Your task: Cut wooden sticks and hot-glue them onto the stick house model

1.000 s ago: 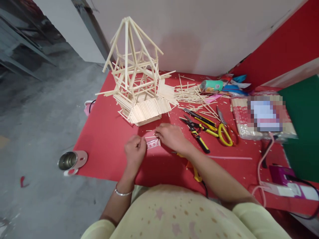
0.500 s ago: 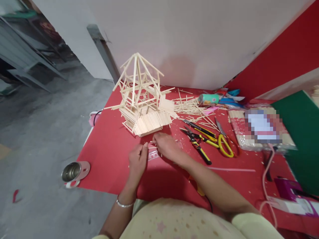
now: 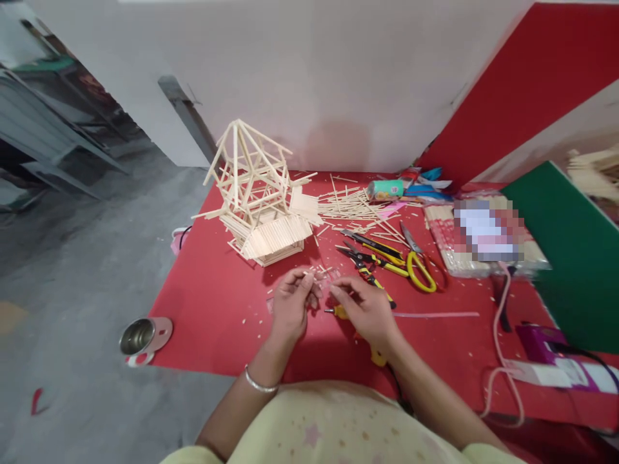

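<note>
Head view: shows a yellow glue gun [image 3: 341, 313] near, partly hidden by the right hand [image 3: 370, 316], thumb and fingers bent narrow; just left, shows the left hand [image 3: 291, 305], fingers curled narrow. Cannot tell if holding anything in either. Just beyond, shows short stick pieces [image 3: 329, 270], then, farther left, a stick-built house model [image 3: 278, 236] on the red table [image 3: 217, 316].

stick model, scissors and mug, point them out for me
Stick model [image 3: 279, 236], head view: slatted front panel.
Scissors [image 3: 416, 247], head view: blades near the pivot.
Mug [image 3: 155, 337], head view: pink outer wall.
</note>
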Tool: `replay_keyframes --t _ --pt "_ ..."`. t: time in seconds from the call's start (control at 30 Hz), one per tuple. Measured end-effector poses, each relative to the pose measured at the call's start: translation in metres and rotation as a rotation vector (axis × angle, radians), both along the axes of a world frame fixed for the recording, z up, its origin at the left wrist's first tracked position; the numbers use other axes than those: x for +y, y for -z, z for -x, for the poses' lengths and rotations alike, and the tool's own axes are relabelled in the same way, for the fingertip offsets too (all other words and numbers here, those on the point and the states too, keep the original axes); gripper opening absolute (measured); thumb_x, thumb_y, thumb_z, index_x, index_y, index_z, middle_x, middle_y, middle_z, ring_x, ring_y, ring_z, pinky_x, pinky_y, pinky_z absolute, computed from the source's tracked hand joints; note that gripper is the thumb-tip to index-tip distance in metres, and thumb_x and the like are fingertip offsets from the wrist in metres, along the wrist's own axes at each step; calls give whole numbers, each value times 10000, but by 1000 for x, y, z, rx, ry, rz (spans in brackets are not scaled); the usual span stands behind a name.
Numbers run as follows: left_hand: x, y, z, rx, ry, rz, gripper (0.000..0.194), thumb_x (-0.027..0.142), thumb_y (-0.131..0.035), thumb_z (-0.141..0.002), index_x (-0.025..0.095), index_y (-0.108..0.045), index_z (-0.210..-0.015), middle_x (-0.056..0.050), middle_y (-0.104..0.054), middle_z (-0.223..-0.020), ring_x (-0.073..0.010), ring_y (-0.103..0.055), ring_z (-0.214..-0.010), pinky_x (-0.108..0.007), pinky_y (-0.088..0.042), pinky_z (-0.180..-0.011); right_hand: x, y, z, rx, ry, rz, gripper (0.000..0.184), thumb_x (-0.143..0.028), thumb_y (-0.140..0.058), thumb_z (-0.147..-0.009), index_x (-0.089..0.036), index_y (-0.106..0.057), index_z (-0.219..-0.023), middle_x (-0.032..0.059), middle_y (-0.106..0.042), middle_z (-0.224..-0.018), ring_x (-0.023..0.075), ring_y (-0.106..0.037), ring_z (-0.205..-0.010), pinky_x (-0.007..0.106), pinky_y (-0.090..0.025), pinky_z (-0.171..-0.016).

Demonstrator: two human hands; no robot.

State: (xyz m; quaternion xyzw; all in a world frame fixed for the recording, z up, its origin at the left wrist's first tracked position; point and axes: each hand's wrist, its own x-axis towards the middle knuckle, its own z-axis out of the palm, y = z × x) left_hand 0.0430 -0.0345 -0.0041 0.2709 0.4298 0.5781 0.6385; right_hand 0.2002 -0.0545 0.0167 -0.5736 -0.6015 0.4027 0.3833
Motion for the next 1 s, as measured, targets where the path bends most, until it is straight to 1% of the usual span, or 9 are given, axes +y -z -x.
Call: replay_keyframes --t 0.1,0.23,0.4,0.5,0.6,0.7,0.83,0.93,1.0 --pt "-1 1 4 49 -37 -1 324 396 -840 -738 164 -714 -927 -30 -712 -770 -89 -590 -520 -186 -429 -412 -28 7 -33 -246 81 -55 260 -437 -537 -967 -245 -709 -932 35 -766 -896 187 -702 -768 295 -544 -733" --pt "0 12 16 90 -121 54 354 381 -868 -703 148 -716 -922 -10 -691 -690 -90 -597 -524 -183 -431 -436 -62 26 -66 -375 165 -3 272 -455 -523 -976 -261 -713 -969 33 -778 -935 194 -715 -760 298 -543 -715" --pt "-2 22 31 151 -147 86 348 361 -873 -692 139 -712 -906 -15 -704 -688 -87 -594 -517 -184 -416 -440 -75 33 -78 -483 156 -4 297 -473 -505 -993 -257 -709 -1009 45 -781 -1019 201 -739 -866 284 -532 -749" --pt "-5 25 37 157 -148 85 361 348 -873 -689 140 -698 -927 -27 -721 -713 -98 -607 -530 -194 -420 -444 -78 34 -80 -635 78 -6 324 -512 -516 -985 -253 -711 -1004 50 -781 -983 199 -734 -809 280 -507 -690" --pt "-8 27 43 153 -159 103 364 353 -868 -696 150 -667 -923 -24 -724 -729 -104 -616 -536 -200 -429 -448 -82 37 -82 -694 48 16 329 -510 -501 -991 -256 -710 -1010 49 -779 -984 201 -732 -811 278 -497 -656" --pt "-9 30 49 162 -156 121 331 365 -844 -732 160 -644 -898 -13 -717 -733 -100 -616 -539 -199 -439 -455 -78 38 -84 -707 101 -13 317 -475 -478 -1004 -259 -704 -1060 55 -770 -1056 220 -730 -907 303 -523 -742" --pt "-8 31 53 169 -163 117 305 368 -837 -739 160 -656 -866 -8 -703 -704 -97 -604 -527 -201 -441 -453 -52 33 -89 -766 192 -122 366 -471 -491 -992 -216 -680 -1174 103 -733 -1129 265 -676 -1053 367 -517 -910" --pt "-8 31 55 200 -164 104 305 389 -828 -741 160 -671 -868 -6 -691 -680 -98 -589 -508 -214 -448 -457 -25 29 -90 -857 161 -159 470 -476 -500 -975 -190 -615 -1330 144 -665 -1266 308 -590 -1199 422 -486 -991" --pt "-9 34 57 260 -149 94 303 406 -806 -758 156 -684 -878 -18 -694 -694 -105 -595 -512 -220 -444 -458 -11 27 -90 -892 110 -167 493 -468 -491 -974 -192 -591 -1371 146 -632 -1312 308 -563 -1225 431 -467 -1020"
